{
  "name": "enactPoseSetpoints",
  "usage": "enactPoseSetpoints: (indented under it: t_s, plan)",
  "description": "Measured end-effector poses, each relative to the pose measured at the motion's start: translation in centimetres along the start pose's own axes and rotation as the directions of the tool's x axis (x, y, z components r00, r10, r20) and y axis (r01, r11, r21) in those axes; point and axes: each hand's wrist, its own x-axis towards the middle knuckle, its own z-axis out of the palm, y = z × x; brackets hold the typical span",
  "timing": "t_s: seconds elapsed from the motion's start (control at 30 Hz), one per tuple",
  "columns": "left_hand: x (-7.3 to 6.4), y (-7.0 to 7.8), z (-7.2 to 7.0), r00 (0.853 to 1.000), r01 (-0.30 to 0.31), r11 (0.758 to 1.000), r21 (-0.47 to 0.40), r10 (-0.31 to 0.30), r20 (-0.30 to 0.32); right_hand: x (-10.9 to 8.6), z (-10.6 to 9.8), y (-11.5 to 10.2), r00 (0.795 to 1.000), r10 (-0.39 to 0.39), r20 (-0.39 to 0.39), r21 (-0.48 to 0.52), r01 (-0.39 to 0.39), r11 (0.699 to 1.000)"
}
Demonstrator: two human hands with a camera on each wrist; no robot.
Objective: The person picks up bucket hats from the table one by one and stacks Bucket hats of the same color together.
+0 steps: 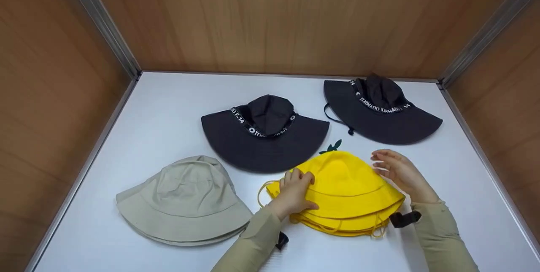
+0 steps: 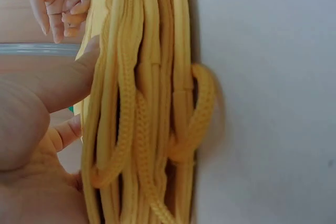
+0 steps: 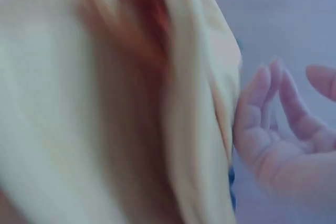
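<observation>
A stack of yellow bucket hats point(image 1: 350, 204), brims layered and thin cords hanging out, lies at the front right. My left hand point(image 1: 294, 192) rests on the left side of its top hat, thumb and fingers spread apart. In the left wrist view, that thumb point(image 2: 79, 80) touches the stack beside several brim edges and a braided cord point(image 2: 202, 114). Just off the stack's right side, my right hand point(image 1: 398, 173) is raised with loosely bent fingers and nothing in them. The right wrist view shows the right hand point(image 3: 283, 135) beside blurred yellow fabric point(image 3: 199, 103).
Stacked beige bucket hats point(image 1: 190, 204) lie at the front left. One dark wide-brimmed hat point(image 1: 265, 149) is behind the yellow stack, another point(image 1: 392, 124) at the back right with its cord out. Wooden panels point(image 1: 270, 19) wall in the white table point(image 1: 168, 107). A green leaf decoration point(image 1: 332, 146) shows behind the yellow hats.
</observation>
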Motion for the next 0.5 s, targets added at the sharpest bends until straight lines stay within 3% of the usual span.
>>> enactPoseSetpoints:
  t_s: [0.07,0.13,0.17,0.23,0.33,0.4,0.5]
  plan:
    - [0.0,-0.2,-0.1,1.000,0.006,1.000,-0.004,-0.006,0.002,0.8,-1.4,-0.8,1.000,0.007,-0.025,0.132,-0.003,0.991]
    - [0.1,-0.5,-0.2,1.000,0.013,1.000,-0.013,-0.013,0.008,1.7,-2.8,-1.5,0.995,0.074,-0.064,0.296,-0.052,0.954]
    - [0.1,-0.6,-0.2,1.000,0.016,1.000,-0.016,-0.016,0.011,2.1,-3.5,-1.8,0.989,0.122,-0.083,0.387,-0.081,0.918]
    - [0.2,-0.7,-0.3,1.000,0.016,0.999,-0.032,-0.016,0.013,3.0,-4.8,-2.2,0.965,0.226,-0.134,0.562,-0.114,0.819]
    - [0.2,-0.8,-0.3,1.000,0.017,0.999,-0.045,-0.016,0.023,3.9,-6.5,-2.1,0.924,0.343,-0.170,0.731,-0.115,0.672]
    - [0.2,-0.8,-0.2,0.999,0.016,0.999,-0.044,-0.014,0.033,4.2,-7.3,-1.7,0.905,0.381,-0.190,0.773,-0.101,0.626]
    - [0.2,-0.6,-0.2,0.999,0.011,0.999,-0.032,-0.010,0.045,4.4,-8.1,-1.1,0.891,0.408,-0.197,0.808,-0.089,0.582]
